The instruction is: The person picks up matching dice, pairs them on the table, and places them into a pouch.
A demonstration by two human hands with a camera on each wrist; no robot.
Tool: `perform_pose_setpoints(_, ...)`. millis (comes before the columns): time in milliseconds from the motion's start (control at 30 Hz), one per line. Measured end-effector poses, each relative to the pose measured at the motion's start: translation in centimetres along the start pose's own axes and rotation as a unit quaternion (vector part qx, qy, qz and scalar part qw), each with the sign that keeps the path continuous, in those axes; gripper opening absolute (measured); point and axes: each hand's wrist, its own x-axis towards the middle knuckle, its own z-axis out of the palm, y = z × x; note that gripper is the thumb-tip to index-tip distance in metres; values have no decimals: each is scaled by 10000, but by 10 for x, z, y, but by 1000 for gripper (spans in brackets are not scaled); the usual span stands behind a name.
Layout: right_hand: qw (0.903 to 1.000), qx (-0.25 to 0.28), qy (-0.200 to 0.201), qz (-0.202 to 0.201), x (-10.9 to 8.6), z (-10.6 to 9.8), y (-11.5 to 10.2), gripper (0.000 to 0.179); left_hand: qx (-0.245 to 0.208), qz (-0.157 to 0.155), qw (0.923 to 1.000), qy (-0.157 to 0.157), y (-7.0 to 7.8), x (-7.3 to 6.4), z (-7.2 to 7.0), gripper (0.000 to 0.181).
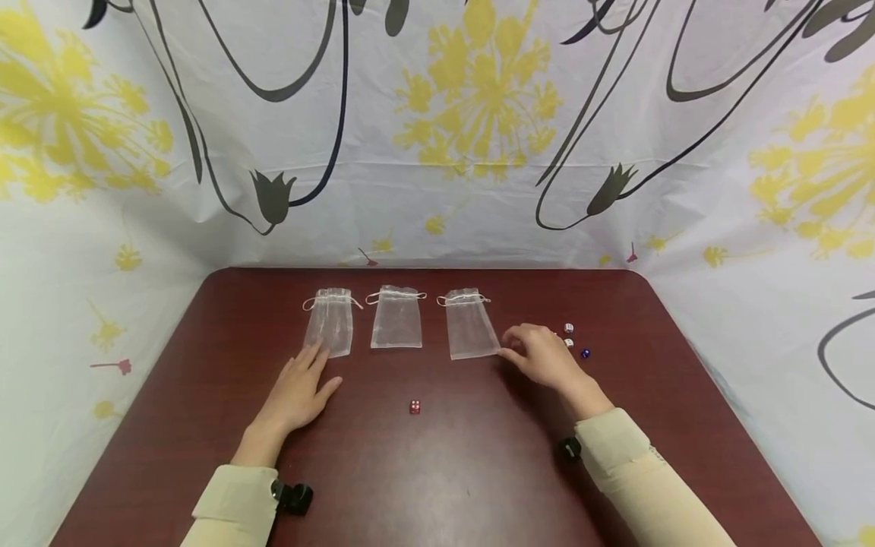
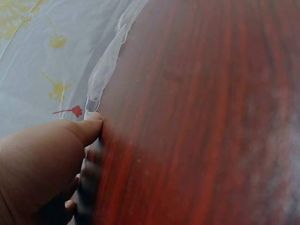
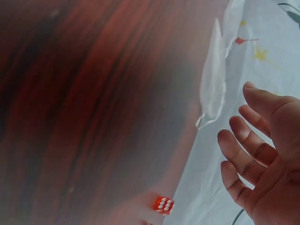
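Resting L grip wide on low end of L bag, nothing held. Past mid bag &, nearer on table, red die: at low corner of R bag, contact unclear, R grip loosely curved, w/o a hold, w/ dice just to R. Prob. squaring up bags; next, seems to call for a light pinch at that corner.

The left hand hides a lower corner of the bag nearest it. The blue die beside the right hand is too small to read.
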Motion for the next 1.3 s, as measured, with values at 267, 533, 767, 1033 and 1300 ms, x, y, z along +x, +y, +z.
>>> perform_pose_setpoints(267, 9991, -64, -128, 396, -4, -1, 17, 17, -52, -43, 10000, -53, 0, -2, -1, 67)
perform_pose_setpoints(533, 9983, -75, 118, 560, -3, -10, 38, 19, -63, -50, 10000, -56, -1, 1, -3, 68)
perform_pose_setpoints(767, 9957, -145, 459, 790, -3, -21, 55, 33, -80, -32, 9999, -54, -2, 3, -5, 68)
perform_pose_setpoints(1033, 9928, -437, 475, 1012, -5, -27, 69, 35, -117, -36, 9999, -50, -2, 5, -6, 69)
perform_pose_setpoints(1300, 9906, -550, -284, 1218, -12, -23, 77, 26, -97, -18, 9999, -39, -2, 2, 1, 69)
